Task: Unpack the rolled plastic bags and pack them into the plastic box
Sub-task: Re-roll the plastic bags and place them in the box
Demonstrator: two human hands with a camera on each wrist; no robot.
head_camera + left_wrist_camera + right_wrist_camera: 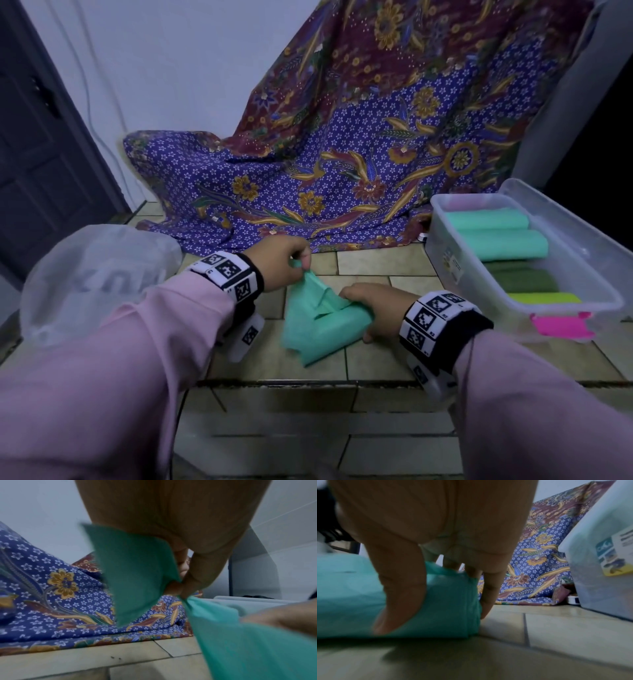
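Observation:
A teal roll of plastic bags point(322, 325) lies on the tiled floor in front of me. My right hand point(368, 308) grips its right end, thumb and fingers curled round the teal roll point(436, 608). My left hand point(284, 263) pinches the loose teal flap point(135, 574) and holds it lifted above the roll. At the right stands the clear plastic box point(445, 236), holding two teal rolls point(503, 240), a dark green roll point(524, 279) and a yellow-green roll point(544, 297).
A crumpled clear plastic bag point(92, 277) lies at the left. Patterned blue and maroon cloth point(342, 154) drapes down behind the work spot. A pink latch point(561, 325) sticks out from the box's near end. A floor step edge point(308, 383) runs below my hands.

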